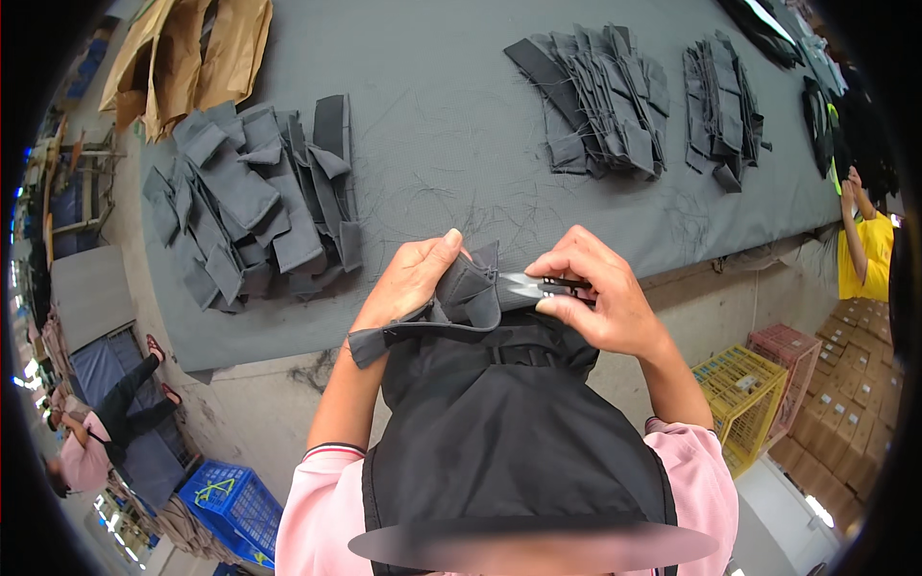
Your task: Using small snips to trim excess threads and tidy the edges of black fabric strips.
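My left hand is closed on a dark grey sewn fabric piece, its thumb up along the top and a strip of the cloth hanging over my wrist. From the right, my right hand grips small thread snips with black handles. The metal blades point left and meet the edge of the fabric piece. Whether the blades are parted is too small to tell. Both hands are over the near edge of the grey-covered table, in front of my black apron.
A loose heap of grey fabric pieces lies on the table's left, beside a brown paper bag. Two stacked bundles lie far right. Cut threads are scattered between. Yellow and blue crates stand on the floor; other people are nearby.
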Tool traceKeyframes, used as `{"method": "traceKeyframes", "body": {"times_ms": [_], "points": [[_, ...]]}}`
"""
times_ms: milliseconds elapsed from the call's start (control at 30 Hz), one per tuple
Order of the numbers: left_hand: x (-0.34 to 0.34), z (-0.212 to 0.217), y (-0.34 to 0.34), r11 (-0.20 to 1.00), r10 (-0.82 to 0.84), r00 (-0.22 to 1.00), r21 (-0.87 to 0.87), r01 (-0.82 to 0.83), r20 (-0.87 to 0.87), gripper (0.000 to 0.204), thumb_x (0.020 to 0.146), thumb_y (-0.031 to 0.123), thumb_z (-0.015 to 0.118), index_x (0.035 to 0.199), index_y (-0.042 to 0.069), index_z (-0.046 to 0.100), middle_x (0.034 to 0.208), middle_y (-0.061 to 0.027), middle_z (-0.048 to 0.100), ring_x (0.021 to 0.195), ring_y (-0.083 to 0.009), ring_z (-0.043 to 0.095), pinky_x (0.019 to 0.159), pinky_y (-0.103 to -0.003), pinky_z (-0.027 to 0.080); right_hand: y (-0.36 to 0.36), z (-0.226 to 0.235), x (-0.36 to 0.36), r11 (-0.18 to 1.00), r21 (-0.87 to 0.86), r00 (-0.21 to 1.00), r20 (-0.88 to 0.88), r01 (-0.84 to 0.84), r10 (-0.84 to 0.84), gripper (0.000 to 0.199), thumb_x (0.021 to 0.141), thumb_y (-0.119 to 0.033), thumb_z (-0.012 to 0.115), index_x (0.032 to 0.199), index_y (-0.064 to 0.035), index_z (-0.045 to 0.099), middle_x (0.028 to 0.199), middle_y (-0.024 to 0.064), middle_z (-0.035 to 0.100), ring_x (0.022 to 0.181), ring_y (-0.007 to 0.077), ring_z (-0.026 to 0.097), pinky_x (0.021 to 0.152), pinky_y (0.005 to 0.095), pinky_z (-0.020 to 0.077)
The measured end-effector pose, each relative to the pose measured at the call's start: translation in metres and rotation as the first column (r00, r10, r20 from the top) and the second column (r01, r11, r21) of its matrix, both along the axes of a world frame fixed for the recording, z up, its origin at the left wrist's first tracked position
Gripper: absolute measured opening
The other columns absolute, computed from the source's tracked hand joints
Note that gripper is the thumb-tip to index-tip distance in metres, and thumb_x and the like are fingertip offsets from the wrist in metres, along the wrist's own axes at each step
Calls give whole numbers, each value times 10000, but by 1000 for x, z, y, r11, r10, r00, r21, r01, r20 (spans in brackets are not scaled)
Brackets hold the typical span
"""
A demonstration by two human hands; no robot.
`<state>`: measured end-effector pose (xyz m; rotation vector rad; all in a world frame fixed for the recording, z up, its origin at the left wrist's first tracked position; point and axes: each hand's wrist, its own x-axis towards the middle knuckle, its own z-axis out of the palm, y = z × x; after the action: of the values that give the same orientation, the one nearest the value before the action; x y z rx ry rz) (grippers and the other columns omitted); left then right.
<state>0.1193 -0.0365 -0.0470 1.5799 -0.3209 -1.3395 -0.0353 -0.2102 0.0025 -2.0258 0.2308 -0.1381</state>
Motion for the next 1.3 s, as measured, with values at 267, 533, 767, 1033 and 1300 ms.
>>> {"method": "traceKeyframes", "body": {"times_ms": [267,533,767,1033,1300], "points": [[1,1,3,999,-27,1000,-17,27,0,501,947,473,454,818,25,639,719,13,576,681,-71,482,646,-244,417,5,10,11,988,-89,987,-105,-130,121,300,644,-47,681,935,-77,619,811,68,504,674,246,531,565,336,423],[-2,1,13,996,-85,994,-40,82,-74,479,952,466,444,802,46,618,654,36,517,608,-57,427,542,-237,366,15,9,37,957,-157,969,-3,-243,245,372,629,-42,702,968,-47,547,863,77,495,681,238,568,572,349,451],[-4,-2,20,973,-220,952,-121,198,-212,440,957,423,468,769,47,596,650,68,473,595,-39,375,513,-224,331,20,15,42,609,-707,784,125,-360,608,58,668,-128,598,677,-80,567,766,9,476,751,138,504,624,280,416],[-8,-7,22,962,-254,954,-148,231,-161,426,973,368,450,742,23,545,659,79,436,625,-40,335,533,-236,318,27,13,46,612,-715,746,192,-339,637,64,655,-126,610,643,-70,582,738,3,474,713,143,495,640,300,422],[-10,-9,23,951,-246,951,-234,200,-187,410,975,356,448,837,-4,588,727,62,513,689,-35,400,597,-218,372,28,7,49,618,-692,724,199,-374,660,55,655,-122,612,647,-75,584,742,5,480,714,153,498,680,315,439]]}}
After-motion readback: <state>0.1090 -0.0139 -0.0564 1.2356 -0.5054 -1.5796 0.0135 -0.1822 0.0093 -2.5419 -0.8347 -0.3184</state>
